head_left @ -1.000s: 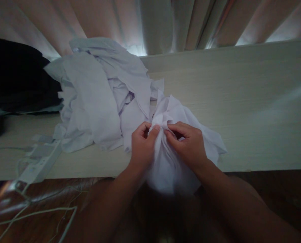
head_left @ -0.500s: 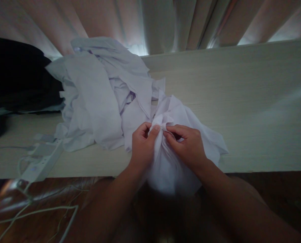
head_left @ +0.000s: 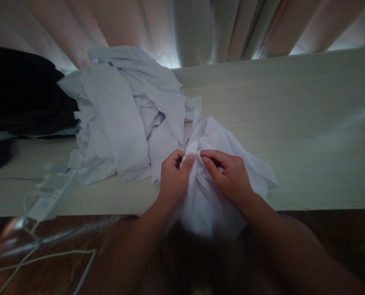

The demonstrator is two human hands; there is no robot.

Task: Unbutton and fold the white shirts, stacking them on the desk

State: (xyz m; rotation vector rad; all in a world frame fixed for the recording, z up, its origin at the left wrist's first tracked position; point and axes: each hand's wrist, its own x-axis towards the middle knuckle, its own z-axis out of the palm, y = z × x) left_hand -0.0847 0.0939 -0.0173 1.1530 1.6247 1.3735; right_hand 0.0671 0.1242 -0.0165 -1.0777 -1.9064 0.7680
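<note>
A bunched white cloth garment (head_left: 231, 151) lies over the front of the pale table, part of it hanging past the edge towards my lap. My left hand (head_left: 174, 176) pinches a gathered fold of it, thumb on top. Close beside, my right hand (head_left: 227, 172) grips the same fabric between thumb and forefinger. The fingertips of both hands nearly meet at the fold. Whatever small detail lies between them is hidden. To the left is a larger heap of crumpled white garments (head_left: 115, 110), reaching up to the cloth in my hands.
A white power strip (head_left: 53, 196) with plugs and cables sits at the table's front left edge. Cords (head_left: 47, 256) trail below. A black bulky item (head_left: 23, 90) stands at the far left. Curtains (head_left: 127, 24) hang behind the pale table (head_left: 308, 135).
My right thumb and forefinger have shifted slightly at the fold, pressing closer on the fabric. My left hand keeps its pinch. The view has moved very slightly.
</note>
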